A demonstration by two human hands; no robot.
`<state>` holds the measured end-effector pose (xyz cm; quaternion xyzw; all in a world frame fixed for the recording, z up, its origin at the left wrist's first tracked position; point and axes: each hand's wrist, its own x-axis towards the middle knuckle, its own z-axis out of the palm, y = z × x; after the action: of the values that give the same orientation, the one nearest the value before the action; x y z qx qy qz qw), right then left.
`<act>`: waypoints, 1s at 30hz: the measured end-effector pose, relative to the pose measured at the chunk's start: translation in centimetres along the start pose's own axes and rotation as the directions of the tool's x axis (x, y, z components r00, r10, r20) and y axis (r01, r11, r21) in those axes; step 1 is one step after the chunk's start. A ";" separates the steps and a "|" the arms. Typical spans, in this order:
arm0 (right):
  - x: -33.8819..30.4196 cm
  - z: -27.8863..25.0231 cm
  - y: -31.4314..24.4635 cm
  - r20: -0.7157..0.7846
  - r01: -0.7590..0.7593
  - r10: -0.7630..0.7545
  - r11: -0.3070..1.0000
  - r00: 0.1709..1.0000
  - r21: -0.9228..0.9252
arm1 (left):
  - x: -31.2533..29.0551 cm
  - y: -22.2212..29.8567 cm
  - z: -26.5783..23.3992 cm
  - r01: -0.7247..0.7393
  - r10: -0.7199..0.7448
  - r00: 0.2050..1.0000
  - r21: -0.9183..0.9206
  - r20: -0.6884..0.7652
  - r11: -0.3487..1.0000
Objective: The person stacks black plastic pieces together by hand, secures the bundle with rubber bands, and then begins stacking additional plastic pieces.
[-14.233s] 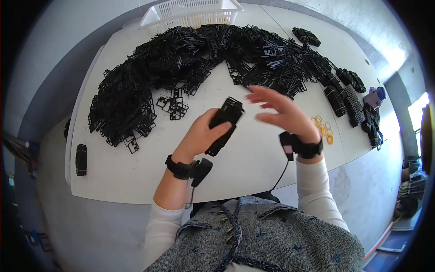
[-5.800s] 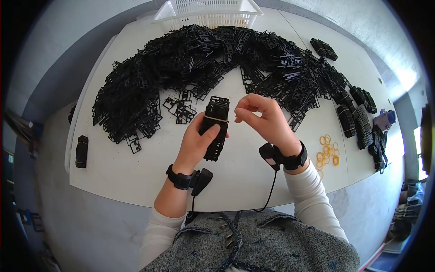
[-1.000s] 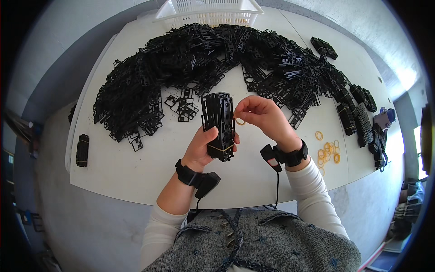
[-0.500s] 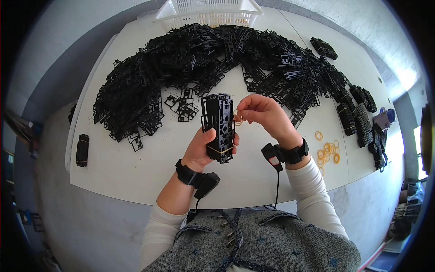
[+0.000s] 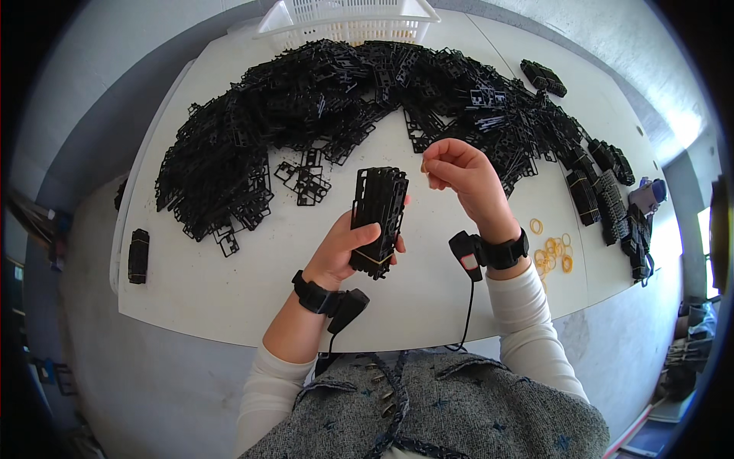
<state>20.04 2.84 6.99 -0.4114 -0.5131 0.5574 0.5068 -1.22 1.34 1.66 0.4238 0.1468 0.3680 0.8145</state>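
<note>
Head view: the left hand (image 5: 340, 249) grips a stack of black plastic frames (image 5: 378, 220) by its lower end, fingers wrapped behind, thumb across the front; the stack stands nearly upright above the white table (image 5: 428, 306). A rubber band already circles its lower end. The right hand (image 5: 465, 176), just right of the stack's top, pinches a small yellowish rubber band (image 5: 425, 164) between closed fingertips. Loose rubber bands (image 5: 552, 249) lie to the right; a heap of black frames (image 5: 321, 99) arcs beyond.

A small factory or assembly workshop: a plain white tabletop (image 5: 229, 298) carries a broad heap of identical black plastic frame parts (image 5: 306, 99) along its far edge, banded black stacks (image 5: 604, 191) and loose yellow rubber bands (image 5: 552, 252) at its right edge, and a white slotted plastic basket (image 5: 348, 17) beyond.
</note>
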 end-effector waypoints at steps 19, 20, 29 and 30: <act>0.0 1.4 1.2 0.036 0.045 -0.032 0.901 0.999 -0.431 | 0.0 -0.1 0.0 0.126 -0.084 0.973 0.189 -0.216 0.974; 0.0 1.3 1.3 0.028 0.041 -0.032 0.903 0.999 -0.428 | 0.0 -0.1 -0.1 0.143 -0.091 0.968 0.215 -0.232 0.966; 0.3 0.9 1.5 -0.020 -0.007 -0.002 0.915 1.000 -0.404 | 0.0 0.6 0.4 0.180 -0.137 0.955 0.147 -0.262 0.973; 0.3 0.9 1.5 -0.020 -0.017 0.010 0.923 1.000 -0.384 | 0.0 0.4 0.3 0.187 -0.134 0.952 0.176 -0.277 0.966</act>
<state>18.88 3.06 5.69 -0.5112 -0.6048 0.4459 0.4172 -1.27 1.34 2.19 0.4377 0.3237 0.3365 0.7684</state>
